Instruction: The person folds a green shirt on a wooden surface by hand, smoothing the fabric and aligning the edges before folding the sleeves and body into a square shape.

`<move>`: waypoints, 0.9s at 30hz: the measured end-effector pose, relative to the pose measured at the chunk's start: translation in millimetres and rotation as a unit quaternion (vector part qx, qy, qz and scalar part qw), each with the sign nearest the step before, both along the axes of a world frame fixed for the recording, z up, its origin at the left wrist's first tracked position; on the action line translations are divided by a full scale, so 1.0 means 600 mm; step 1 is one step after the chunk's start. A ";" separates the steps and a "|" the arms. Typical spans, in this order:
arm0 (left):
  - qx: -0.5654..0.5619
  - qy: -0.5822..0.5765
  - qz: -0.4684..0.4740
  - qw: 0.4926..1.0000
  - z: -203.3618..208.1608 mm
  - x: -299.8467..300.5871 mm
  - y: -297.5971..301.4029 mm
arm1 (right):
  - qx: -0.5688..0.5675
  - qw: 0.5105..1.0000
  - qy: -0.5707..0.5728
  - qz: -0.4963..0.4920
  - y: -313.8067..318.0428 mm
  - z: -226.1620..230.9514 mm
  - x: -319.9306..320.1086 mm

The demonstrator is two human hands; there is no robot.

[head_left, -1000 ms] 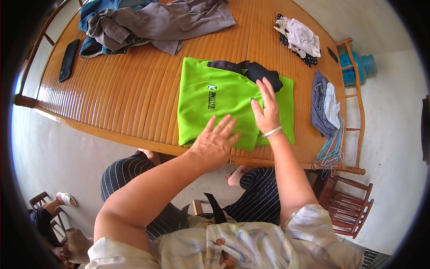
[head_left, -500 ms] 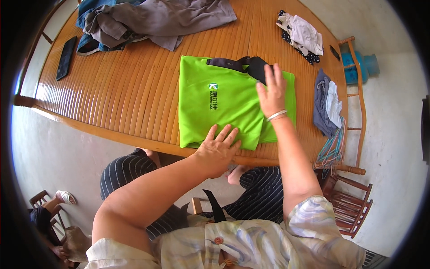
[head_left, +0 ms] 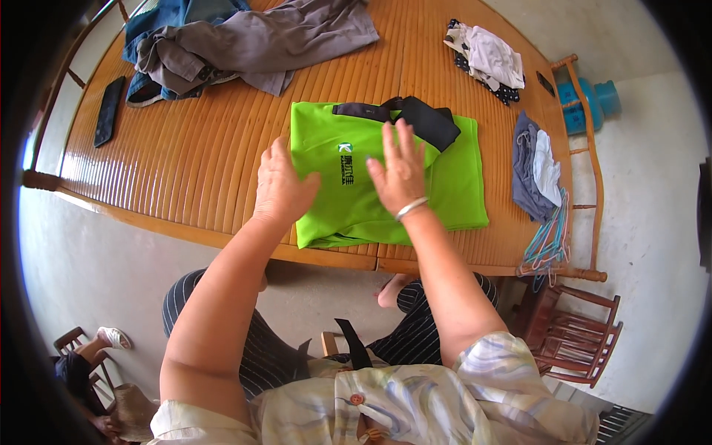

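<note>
A bright green shirt (head_left: 445,178) with a black collar lies folded into a rough rectangle near the front edge of the slatted wooden table (head_left: 200,156). Its collar (head_left: 428,122) sits at the far side, and a small printed mark shows on the front. My left hand (head_left: 283,182) is at the shirt's left edge, fingers stretched out and thumb apart. Over the middle of the shirt is my right hand (head_left: 403,169), its fingers spread and a bangle at the wrist. Neither hand grips the cloth; whether they touch it I cannot tell.
Grey-brown trousers (head_left: 259,44) and blue denim (head_left: 178,15) lie heaped at the far left, near a dark phone (head_left: 109,111). Folded light clothes (head_left: 493,55), a grey garment (head_left: 529,174) and hangers (head_left: 547,248) are on the right. A person's foot (head_left: 113,339) shows at lower left.
My left hand has moved from the shirt's near edge to its left side. My right hand has shifted left, off the right part of the shirt, whose black collar now shows more fully.
</note>
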State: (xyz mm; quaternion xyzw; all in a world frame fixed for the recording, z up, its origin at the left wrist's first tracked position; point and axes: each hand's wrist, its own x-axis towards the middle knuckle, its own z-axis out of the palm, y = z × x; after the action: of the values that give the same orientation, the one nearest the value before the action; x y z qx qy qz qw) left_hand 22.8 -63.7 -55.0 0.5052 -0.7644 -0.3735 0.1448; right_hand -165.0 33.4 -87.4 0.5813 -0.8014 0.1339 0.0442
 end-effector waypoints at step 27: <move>0.381 0.376 0.143 0.832 0.086 0.002 0.008 | -0.170 0.963 -0.206 0.047 0.013 0.007 0.057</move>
State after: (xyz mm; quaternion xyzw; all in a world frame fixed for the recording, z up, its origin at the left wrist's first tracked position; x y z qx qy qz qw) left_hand 24.0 -59.0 -3.2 0.4445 -0.3667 -0.7717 0.2689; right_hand -130.8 41.0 -83.5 0.5624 -0.7302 0.3868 -0.0306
